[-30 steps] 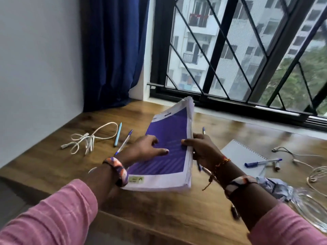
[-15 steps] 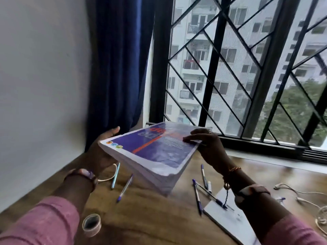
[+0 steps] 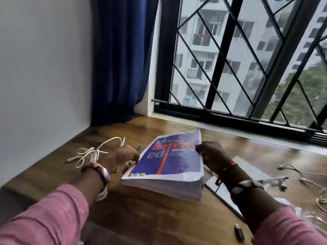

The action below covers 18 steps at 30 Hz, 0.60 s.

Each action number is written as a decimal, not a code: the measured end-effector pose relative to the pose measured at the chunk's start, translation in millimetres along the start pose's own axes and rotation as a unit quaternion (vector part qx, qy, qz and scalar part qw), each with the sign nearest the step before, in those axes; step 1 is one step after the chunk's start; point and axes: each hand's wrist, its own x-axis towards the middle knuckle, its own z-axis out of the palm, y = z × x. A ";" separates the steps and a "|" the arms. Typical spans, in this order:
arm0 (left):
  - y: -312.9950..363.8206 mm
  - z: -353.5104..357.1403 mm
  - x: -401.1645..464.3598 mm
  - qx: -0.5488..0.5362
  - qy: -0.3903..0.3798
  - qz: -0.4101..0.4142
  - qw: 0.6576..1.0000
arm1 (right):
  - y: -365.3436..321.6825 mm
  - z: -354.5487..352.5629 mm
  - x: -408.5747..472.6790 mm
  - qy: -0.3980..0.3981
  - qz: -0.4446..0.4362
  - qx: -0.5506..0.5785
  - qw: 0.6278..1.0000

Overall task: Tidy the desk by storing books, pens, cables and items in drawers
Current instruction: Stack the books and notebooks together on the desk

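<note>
Half a second back the book (image 3: 169,161) was lifted up toward the window at 12 o'clock; I now see it low over the wooden desk (image 3: 141,218), front cover up, its near corner at or just above the wood, though I cannot tell whether it touches. It is a thick softcover with a glossy purple cover, an orange stripe and large lettering, and a deep block of white pages faces me. My left hand (image 3: 122,159) sits at the book's 9 o'clock edge with fingers curled against it; motion blur keeps me from saying how firmly it grips. My right hand (image 3: 210,152) pinches the 3 o'clock edge, thumb on the cover and fingers underneath.

At 10 o'clock from the book lies a loose tangle of white cable (image 3: 90,152), thin and rubbery, with two pens (image 3: 123,141) just beyond my left hand. At 3 o'clock, partly under my right wrist, a spiral notebook (image 3: 247,170) lies flat with a blue pen (image 3: 272,179) on it. Further out at 3 o'clock more white cable (image 3: 304,175) trails toward the frame edge. A small dark stick-shaped item (image 3: 239,233) lies at 5 o'clock near the desk's front edge.

Bare wood shows between the book and the front edge at 6 o'clock, and a wide bare strip runs along the window sill at 12 o'clock. A white wall closes the desk at 9 o'clock.
</note>
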 end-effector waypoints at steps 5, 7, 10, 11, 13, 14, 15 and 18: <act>-12.1 21.5 -0.2 0.169 0.013 -0.049 0.984 | 11.7 2.6 -6.2 -0.041 0.003 -0.034 0.999; -11.1 26.3 -2.8 0.208 0.047 -0.035 0.976 | 20.9 10.5 -7.1 -0.058 0.008 -0.056 0.997; -9.9 23.2 -8.0 0.320 0.046 -0.007 0.946 | 32.0 17.5 -5.7 -0.116 0.066 -0.081 0.988; -11.1 21.8 -10.3 0.372 0.047 -0.014 0.927 | 33.0 20.5 -8.7 -0.138 0.078 -0.095 0.983; -13.6 21.2 -14.0 0.445 0.043 -0.019 0.895 | 40.2 24.7 -8.4 -0.171 0.083 -0.108 0.976; -14.7 22.1 -14.9 0.470 0.033 -0.021 0.882 | 42.8 27.3 -8.2 -0.166 0.078 -0.111 0.977; -15.9 23.5 -14.9 0.493 0.024 -0.017 0.870 | 45.7 30.7 -8.0 -0.163 0.075 -0.115 0.977; -11.6 33.1 -22.0 0.565 0.008 -0.012 0.825 | 51.2 32.9 -8.2 -0.157 0.047 -0.208 0.964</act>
